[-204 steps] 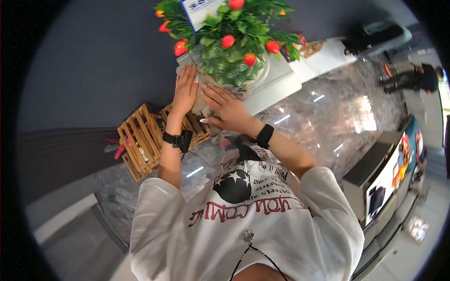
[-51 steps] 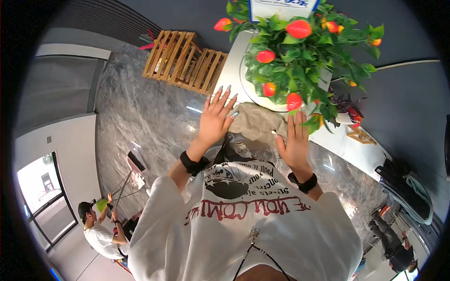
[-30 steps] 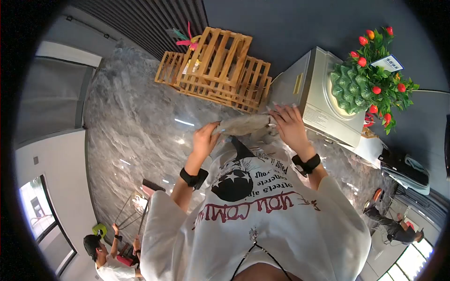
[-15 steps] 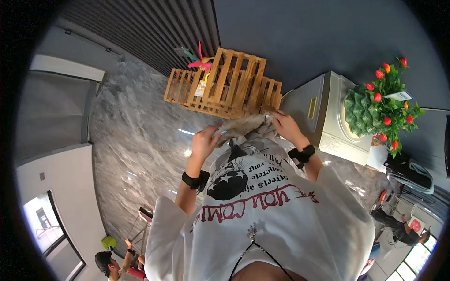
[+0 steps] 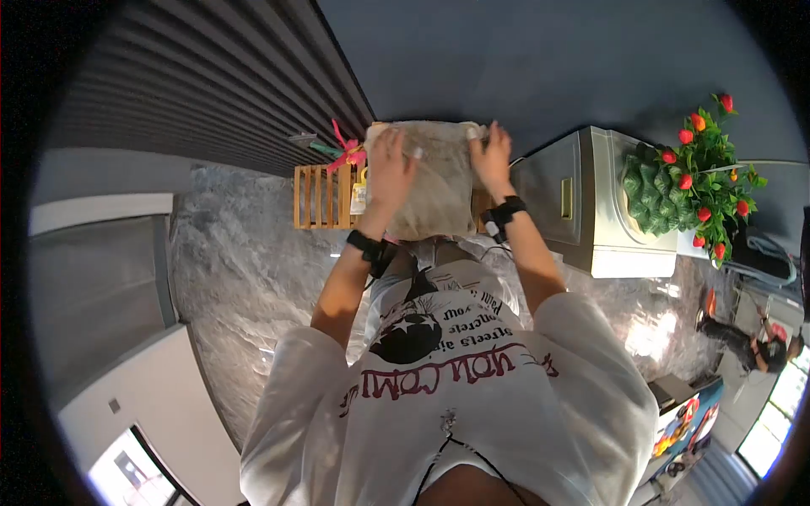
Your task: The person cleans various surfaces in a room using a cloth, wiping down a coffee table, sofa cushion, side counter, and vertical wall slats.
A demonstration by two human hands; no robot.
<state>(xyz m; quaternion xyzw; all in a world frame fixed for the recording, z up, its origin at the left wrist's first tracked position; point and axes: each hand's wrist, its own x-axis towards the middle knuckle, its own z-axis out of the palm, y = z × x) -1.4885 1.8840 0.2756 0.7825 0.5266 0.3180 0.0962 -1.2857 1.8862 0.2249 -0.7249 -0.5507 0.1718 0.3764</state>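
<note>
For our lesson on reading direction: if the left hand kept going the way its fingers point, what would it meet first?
The left hand grips the beige cloth, fingers pointing up and away. Beyond it the dark blue wall likely comes first, though depth is unclear.

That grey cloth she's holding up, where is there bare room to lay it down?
Both hands, left and right, hold the cloth spread over the wooden crates, so that spot is crowded. The marble floor left of her, between the crates and the pale wall, is bare. The white machine carries a plant on its far part.
</note>
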